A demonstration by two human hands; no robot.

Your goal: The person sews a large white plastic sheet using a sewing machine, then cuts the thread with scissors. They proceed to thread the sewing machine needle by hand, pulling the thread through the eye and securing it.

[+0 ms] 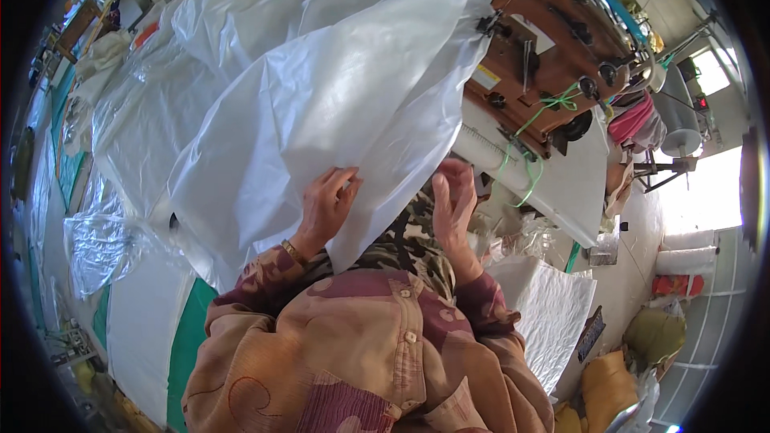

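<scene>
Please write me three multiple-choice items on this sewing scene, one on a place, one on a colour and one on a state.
1. Where is the sewing machine relative to the hands?
A. upper right
B. lower left
C. directly beneath them

2. What colour is the thread hanging at the machine?
A. red
B. green
C. black

3. How does the left hand meet the white sheet?
A. apart from it
B. resting on its lower edge
C. buried under it

Answers: 1 A, the brown machine stands up and right of both hands. 2 B, green strands loop down its front. 3 B, the fingers lie on the sheet's edge, while the right hand is at the edge beside it.
</scene>
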